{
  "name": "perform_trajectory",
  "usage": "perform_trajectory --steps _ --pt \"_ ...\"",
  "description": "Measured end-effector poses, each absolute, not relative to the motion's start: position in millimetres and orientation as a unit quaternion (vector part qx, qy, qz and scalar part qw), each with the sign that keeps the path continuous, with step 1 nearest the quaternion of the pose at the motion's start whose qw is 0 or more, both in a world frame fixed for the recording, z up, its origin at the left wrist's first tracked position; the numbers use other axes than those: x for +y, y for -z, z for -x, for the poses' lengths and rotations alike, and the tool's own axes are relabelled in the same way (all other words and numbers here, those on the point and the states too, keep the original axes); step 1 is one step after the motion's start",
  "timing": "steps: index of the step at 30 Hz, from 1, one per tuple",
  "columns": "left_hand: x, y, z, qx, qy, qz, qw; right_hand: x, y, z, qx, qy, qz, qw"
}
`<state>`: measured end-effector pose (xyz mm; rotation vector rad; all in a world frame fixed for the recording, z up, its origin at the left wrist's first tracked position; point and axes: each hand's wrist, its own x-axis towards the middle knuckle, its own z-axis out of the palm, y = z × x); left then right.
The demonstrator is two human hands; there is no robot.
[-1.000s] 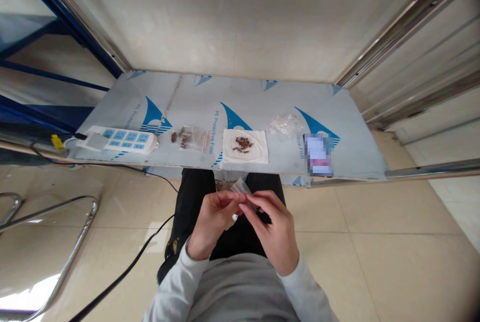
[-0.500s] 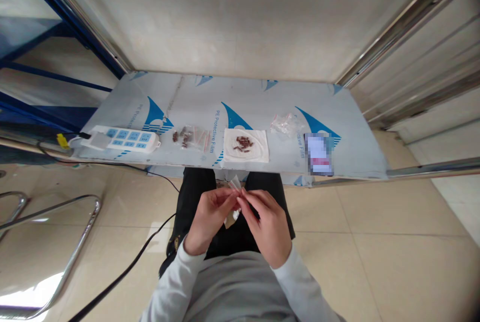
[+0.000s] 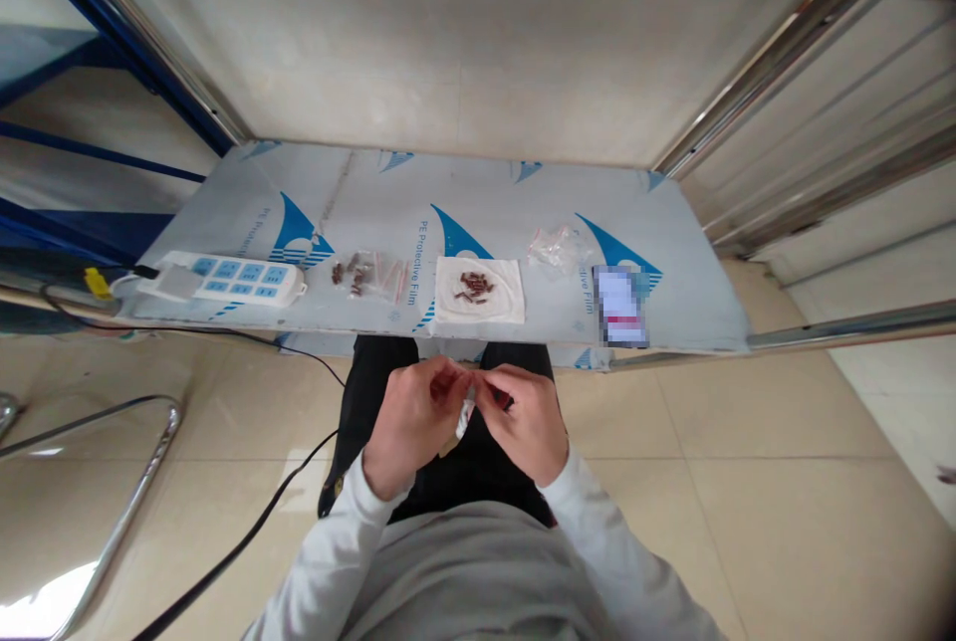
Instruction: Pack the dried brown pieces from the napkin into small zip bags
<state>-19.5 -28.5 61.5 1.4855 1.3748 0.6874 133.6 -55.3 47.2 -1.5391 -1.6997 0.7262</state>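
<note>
Small clear bag (image 3: 470, 390): held in front of the white sheet (image 3: 448, 314), on the person's side, over the lap; fingers cover nearly all of it, so contents and seal cannot be made out.
Bag's look: a pale, thin sliver where the fingertips meet.
White scrap (image 3: 464, 416): crumpled, just below that sliver, nearer the person than the white sheet; partly hidden, and I cannot tell whether it belongs to the bag.
Left hand (image 3: 413, 412): thumb and fingertips pinched on the bag, other fingers curled, partly out of sight.
Right hand (image 3: 525, 414): fingertips pinched against the bag too, meeting the left ones.
Brown pieces (image 3: 476, 287): dark, narrow, loosely heaped on the white sheet; too small to count.
Filled bag (image 3: 389, 277): left of the white sheet, clear with reddish lines, brown pieces at its left end; whether the leftmost lie inside is unclear.
Crumpled bags (image 3: 554, 248): right of the white sheet and slightly beyond; transparent, their number unclear.
Phone (image 3: 622, 308): farther right of the white sheet, screen masked by pixel blocks.
Power strip (image 3: 248, 281): well left of the white sheet, 2 rows of outlets.
</note>
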Motion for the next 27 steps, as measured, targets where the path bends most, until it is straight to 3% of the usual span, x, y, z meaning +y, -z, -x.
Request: perform_trajectory --steps 3,5,8,12,19,23,27 --pt "-26 -65 17 0.579 -0.26 -0.655 0.411 -53 -46 -132 -0.614 -0.163 0.664 0.395" --pt "-22 -65 19 0.569 -0.248 -0.677 0.394 -51 -46 -134 -0.593 -0.143 0.671 0.422" --pt "-11 -66 22 0.53 -0.236 -0.709 0.402 -43 -46 -143 -0.622 -0.232 0.589 0.46" --pt "6 -70 14 0.49 -0.251 -0.726 0.411 -20 -38 -153 -0.692 -0.382 0.446 0.42" --pt "31 -75 3 0.514 -0.148 -0.791 0.296 7 -15 -159 -0.631 -0.445 0.441 0.457" --pt "52 -76 6 0.563 -0.103 -0.793 0.208 23 -12 -166 -0.648 -0.439 0.461 0.418" --pt "73 -56 29 0.615 -0.147 -0.753 0.182 62 -10 -182 -0.714 -0.313 0.546 0.307"
